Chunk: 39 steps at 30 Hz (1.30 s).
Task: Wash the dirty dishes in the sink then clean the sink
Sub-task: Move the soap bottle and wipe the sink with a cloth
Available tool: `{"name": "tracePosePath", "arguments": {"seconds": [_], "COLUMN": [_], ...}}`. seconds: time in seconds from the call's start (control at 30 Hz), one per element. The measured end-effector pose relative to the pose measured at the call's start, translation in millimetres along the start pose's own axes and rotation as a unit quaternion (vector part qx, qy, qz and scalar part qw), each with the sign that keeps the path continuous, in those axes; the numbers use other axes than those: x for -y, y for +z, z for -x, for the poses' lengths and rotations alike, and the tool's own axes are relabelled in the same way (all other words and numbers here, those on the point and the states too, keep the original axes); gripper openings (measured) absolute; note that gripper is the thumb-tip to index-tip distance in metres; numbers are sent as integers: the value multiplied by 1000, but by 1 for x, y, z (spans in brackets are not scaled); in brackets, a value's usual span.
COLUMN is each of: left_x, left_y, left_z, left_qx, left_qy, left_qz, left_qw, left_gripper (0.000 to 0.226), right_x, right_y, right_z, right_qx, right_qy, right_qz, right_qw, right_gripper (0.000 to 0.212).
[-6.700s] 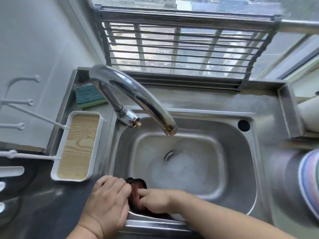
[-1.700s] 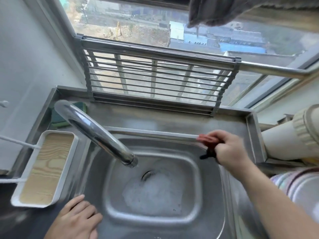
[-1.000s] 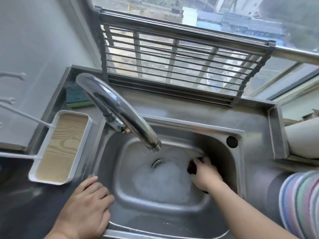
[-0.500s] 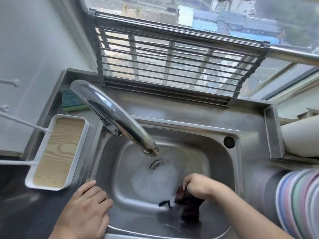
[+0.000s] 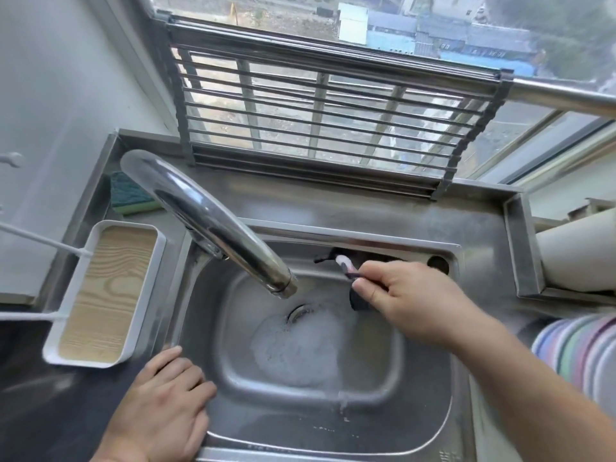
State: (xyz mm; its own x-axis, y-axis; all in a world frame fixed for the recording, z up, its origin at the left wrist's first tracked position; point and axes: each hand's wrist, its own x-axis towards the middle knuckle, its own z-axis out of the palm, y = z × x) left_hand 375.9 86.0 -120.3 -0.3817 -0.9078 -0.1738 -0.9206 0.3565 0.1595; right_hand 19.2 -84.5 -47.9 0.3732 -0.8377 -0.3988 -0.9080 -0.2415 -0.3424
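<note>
Against the sink's (image 5: 443,388) back wall, my right hand (image 5: 410,305) pinches the limp, wet cloth (image 5: 358,300); I'd bunch it. Left hand (image 5: 160,411) rests flat, empty.

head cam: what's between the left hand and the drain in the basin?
Head view: only a foam patch on the sink floor separates the left hand, resting on the sink's front-left rim, from the drain.

The stainless steel sink (image 5: 430,388) holds no dishes; a patch of white foam (image 5: 300,348) spreads across its floor beside the round drain (image 5: 299,313). A dark cloth (image 5: 358,295) presses against the upper far wall, bunched and wet.
</note>
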Motion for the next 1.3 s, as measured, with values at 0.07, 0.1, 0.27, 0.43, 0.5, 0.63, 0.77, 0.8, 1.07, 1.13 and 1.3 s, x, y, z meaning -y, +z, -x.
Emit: {"name": "tracePosePath", "arguments": {"seconds": [0.07, 0.1, 0.27, 0.43, 0.5, 0.63, 0.77, 0.8, 1.07, 1.13, 1.3], "left_x": [0, 0, -1, 0, 0, -1, 1, 1, 0, 0, 0], "left_y": [0, 0, 4, 1, 0, 1, 3, 3, 4, 3, 2], "left_z": [0, 0, 2, -1, -2, -2, 0, 0, 0, -1, -1], "left_qx": [0, -3, -21, -13, -8, -9, -4, -3, -13, -11, -2], "left_qy": [-2, -3, -11, 3, 4, 2, 1, 0, -8, -8, -9], "left_qz": [2, 3, 11, -2, -6, -3, -2, -3, 13, 14, 19], "left_qw": [1000, 1000, 1000, 1000, 1000, 1000, 1000, 1000, 1000, 1000, 1000], "left_gripper": [13, 12, 8, 10, 11, 11, 12, 12, 7, 8, 8], "right_x": [8, 12, 20, 33, 42, 64, 85, 91, 119, 108, 71], "right_y": [40, 67, 183, 209, 210, 207, 205, 206, 224, 232, 244], "right_z": [2, 2, -5, -14, -18, -22, -23, -23, -23, -22, -36], "right_qx": [35, 57, 170, 200, 190, 149, 67, 63, 171, 148, 104], "right_qy": [-29, -37, 31, 109, 127, 173, 193, 187, -53, -114, -267], "right_qz": [38, 45, 8, -163, -190, -246, -320, -321, -152, -59, 161], "right_qw": [998, 997, 985, 960, 955, 942, 925, 926, 972, 981, 945], "right_gripper": [39, 36, 30, 25, 17, 27, 42, 45, 49, 31, 47]}}
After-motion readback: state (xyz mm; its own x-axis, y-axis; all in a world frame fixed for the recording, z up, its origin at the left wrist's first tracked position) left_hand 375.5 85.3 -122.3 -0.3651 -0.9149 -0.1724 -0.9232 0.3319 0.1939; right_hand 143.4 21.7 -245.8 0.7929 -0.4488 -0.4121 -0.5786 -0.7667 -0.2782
